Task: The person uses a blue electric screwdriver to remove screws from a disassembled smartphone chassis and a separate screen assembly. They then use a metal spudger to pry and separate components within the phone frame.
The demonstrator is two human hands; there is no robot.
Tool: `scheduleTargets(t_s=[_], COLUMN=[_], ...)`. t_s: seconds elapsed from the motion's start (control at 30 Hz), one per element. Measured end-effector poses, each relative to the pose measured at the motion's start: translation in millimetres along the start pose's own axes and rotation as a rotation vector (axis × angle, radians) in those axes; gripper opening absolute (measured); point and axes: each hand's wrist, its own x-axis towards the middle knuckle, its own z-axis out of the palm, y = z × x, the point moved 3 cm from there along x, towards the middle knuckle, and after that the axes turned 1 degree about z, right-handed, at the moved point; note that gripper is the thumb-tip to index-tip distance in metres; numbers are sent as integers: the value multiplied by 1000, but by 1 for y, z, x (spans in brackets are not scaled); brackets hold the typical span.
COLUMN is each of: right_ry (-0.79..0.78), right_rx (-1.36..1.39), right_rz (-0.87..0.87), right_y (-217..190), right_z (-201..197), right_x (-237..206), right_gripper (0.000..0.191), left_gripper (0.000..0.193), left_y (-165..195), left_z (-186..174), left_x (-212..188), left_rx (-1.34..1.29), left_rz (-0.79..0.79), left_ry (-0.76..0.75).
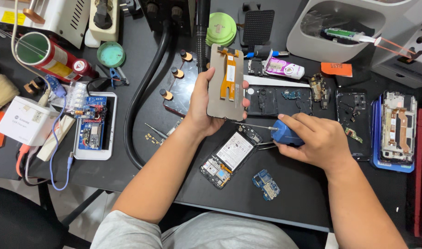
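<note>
Head view: left hand (202, 107) holds a phone display panel (226, 83) upright off the bench (174, 152), back side toward the camera, orange flex ribbon (230, 74) running down it. Left fingers wrap the panel's left edge, thumb tip showing on the right edge; firm grip. Panel's long axis runs 12 to 6 o'clock.

Right hand (314, 140) sits at 4 o'clock from the panel, fingers closed around a blue-handled screwdriver (284, 133). Its thin shaft points toward 9 o'clock, tip at the panel's lower right corner; touching or just beside, cannot tell.

Directly below, at 6 o'clock from the panel, an opened phone body (229, 157) lies on the bench, tilted diagonally, battery showing. Small blue circuit board (266, 183) lies near it at 4 o'clock. Left hand is nearer the panel; right hand is nearer the phone body.
</note>
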Motion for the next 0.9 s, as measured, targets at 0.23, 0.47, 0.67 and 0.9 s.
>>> scheduleTargets(t_s=[0.23,0.47,0.67,0.9], right_ry=[8,-15,-14,-20], right_rx=[26,13,0,9], right_rz=[13,15,17,44], right_y=[0,-1,-1,-1], right_z=[1,2,2,1], right_x=[1,3,3,4], right_gripper=[59,60,58,58], left_gripper=[61,61,62,62], left_y=[0,0,-1,1], left_z=[0,-1,-2,-3], left_x=[1,1,1,0], left_rx=[-9,7,5,7], left_rz=[2,11,7,22], left_ry=[-1,8,23,8])
